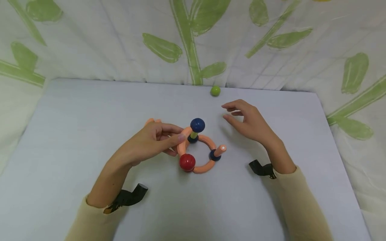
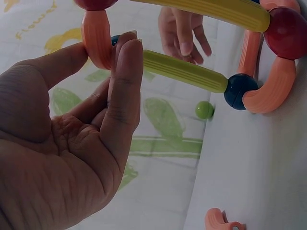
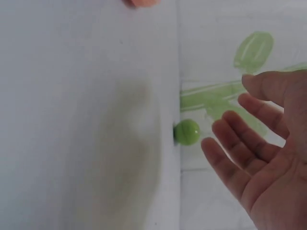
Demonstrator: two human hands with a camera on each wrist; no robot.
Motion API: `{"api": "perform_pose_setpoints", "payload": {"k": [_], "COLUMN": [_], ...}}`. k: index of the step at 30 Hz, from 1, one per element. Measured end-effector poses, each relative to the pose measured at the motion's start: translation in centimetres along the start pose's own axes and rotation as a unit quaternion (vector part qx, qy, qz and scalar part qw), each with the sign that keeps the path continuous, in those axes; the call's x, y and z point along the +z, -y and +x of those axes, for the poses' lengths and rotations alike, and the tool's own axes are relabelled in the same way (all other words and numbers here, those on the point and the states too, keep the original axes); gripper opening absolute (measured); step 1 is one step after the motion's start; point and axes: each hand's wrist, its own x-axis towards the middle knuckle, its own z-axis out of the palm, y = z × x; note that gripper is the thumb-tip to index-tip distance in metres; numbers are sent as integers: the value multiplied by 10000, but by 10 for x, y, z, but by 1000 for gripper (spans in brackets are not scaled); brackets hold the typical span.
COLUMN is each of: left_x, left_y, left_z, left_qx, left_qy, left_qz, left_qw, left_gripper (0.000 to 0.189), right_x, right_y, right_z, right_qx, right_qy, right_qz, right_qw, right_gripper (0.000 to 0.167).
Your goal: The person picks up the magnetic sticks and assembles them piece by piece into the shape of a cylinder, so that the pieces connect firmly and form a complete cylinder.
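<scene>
My left hand pinches an orange curved rod at the top of a ball-and-rod construction. A red ball and a blue ball sit at the ends of this rod. Below, orange curved rods form a ring on the table, joined by balls. A yellow rod and a yellow-green rod link the upper part to the ring. From a dark blue ball a short orange rod stands up uncapped. My right hand, fingers loosely bent, hovers right of the construction, holding nothing.
A green ball lies near the table's back edge, beyond my right fingertips. Behind my left hand lies a loose orange curved piece, partly hidden in the head view. A white cloth painted with green leaves hangs behind the table.
</scene>
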Motion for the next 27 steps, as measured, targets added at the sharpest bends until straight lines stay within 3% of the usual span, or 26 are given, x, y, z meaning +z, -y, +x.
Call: {"api": "perform_pose_setpoints", "payload": {"k": [4, 13, 18, 27], "left_x": [-1, 0, 0, -2], "left_y": [1, 1, 2, 2], "left_z": [-1, -1, -3, -3], "left_qx": [111, 10, 13, 104], "left_qy": [133, 151, 143, 208], "left_qz": [10, 71, 11, -46], "left_qw": [9998, 9999, 9999, 9997], "left_gripper": [44, 40, 45, 42], "right_x": [3, 11, 18, 28], "right_y": [-3, -12, -15, -19], "right_z": [22, 62, 74, 82], "right_qx": [242, 525, 638, 657], "right_qy": [-58, -280, -74, -128], "right_qz": [-25, -338, -582, -1000], "right_qw": [9997, 9977, 9962, 9927], "right_gripper": [36, 39, 43, 41]}}
